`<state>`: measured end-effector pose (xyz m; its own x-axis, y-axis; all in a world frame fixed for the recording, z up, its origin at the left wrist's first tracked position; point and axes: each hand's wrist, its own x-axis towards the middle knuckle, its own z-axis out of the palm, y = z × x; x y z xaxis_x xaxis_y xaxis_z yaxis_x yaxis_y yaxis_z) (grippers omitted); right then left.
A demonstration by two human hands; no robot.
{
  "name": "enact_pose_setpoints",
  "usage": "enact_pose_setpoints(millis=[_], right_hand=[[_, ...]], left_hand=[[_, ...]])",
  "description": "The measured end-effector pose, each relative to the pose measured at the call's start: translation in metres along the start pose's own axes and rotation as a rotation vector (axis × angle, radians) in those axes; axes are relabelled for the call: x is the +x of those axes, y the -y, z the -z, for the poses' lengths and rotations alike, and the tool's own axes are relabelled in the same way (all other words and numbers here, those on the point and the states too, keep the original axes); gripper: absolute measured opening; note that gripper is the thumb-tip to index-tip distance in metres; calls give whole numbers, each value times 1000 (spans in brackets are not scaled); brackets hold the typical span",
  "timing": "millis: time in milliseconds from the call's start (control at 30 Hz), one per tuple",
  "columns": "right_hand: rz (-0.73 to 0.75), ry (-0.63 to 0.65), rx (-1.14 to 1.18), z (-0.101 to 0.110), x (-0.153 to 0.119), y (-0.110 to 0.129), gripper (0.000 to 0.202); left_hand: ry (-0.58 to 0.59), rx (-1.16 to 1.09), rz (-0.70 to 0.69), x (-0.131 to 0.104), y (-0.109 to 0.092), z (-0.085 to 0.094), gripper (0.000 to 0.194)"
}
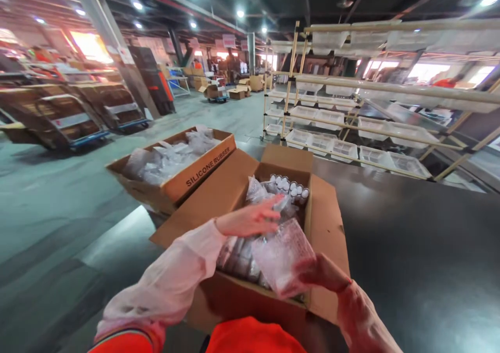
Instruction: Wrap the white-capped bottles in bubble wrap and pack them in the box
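An open cardboard box (pixel 328 223) stands on the dark table in front of me, packed with plastic bags and several white-topped cylinders (pixel 289 184) at its far end. My right hand (pixel 320 272) grips the near right corner of a clear bubble-wrap bag (pixel 287 251), which lies tilted over the box. What the bag holds I cannot make out. Over the middle of the box, my left hand (pixel 252 217) has its fingers stretched out, just above the bags and beside the bubble wrap's upper edge. More clear bags (pixel 238 256) fill the box's near left part.
Left of the box, a second carton marked "SILICONE RUBBER" (pixel 209 165) holds crumpled plastic bags. A rack with white bins (pixel 332 118) rises beyond the table (pixel 410 249). Loaded carts (pixel 70 113) and a slanted metal pillar (pixel 117 46) are at the left.
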<state>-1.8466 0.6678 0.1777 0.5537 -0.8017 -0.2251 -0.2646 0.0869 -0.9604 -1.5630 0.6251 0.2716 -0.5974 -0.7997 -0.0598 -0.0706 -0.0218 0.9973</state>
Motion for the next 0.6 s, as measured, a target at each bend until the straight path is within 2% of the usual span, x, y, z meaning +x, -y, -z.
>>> enact_pose_setpoints(millis=[33, 67, 100, 133, 200, 233, 300, 367, 400, 467, 500, 567, 600], right_hand=[[0, -46, 14, -2, 0, -6, 38], [0, -103, 43, -4, 1, -10, 41], [2, -150, 85, -6, 2, -12, 43], [8, -180, 131, -8, 3, -12, 45], [30, -184, 199, -15, 6, -8, 47], [41, -153, 218, -19, 7, -4, 49], [72, -101, 229, -28, 6, 4, 56], [114, -159, 190, -36, 4, 7, 53], [124, -231, 172, -39, 2, 7, 45], [65, -400, 188, -43, 0, 1, 35], [-10, -438, 233, -44, -1, -3, 35], [-173, -415, 344, -44, -1, -7, 38], [-200, -369, 374, -43, -1, -8, 41]], left_hand=[[-192, -66, -111, -4, 4, 8, 84], [-319, -139, -190, -7, 14, 12, 85], [-357, -208, -218, -9, 27, 12, 86], [-296, -264, -186, -9, 44, 6, 86], [-2, -359, -46, -6, 78, -17, 79], [22, -390, -3, -3, 93, -30, 71], [-87, -382, 29, 2, 115, -52, 57], [-230, -325, 22, 3, 123, -62, 49], [-237, -288, 11, 2, 122, -63, 46], [-136, -182, -68, -3, 116, -58, 40], [-76, -102, -134, -5, 112, -55, 36], [-27, 59, -256, -7, 106, -51, 27], [-52, 120, -287, -7, 104, -50, 23]])
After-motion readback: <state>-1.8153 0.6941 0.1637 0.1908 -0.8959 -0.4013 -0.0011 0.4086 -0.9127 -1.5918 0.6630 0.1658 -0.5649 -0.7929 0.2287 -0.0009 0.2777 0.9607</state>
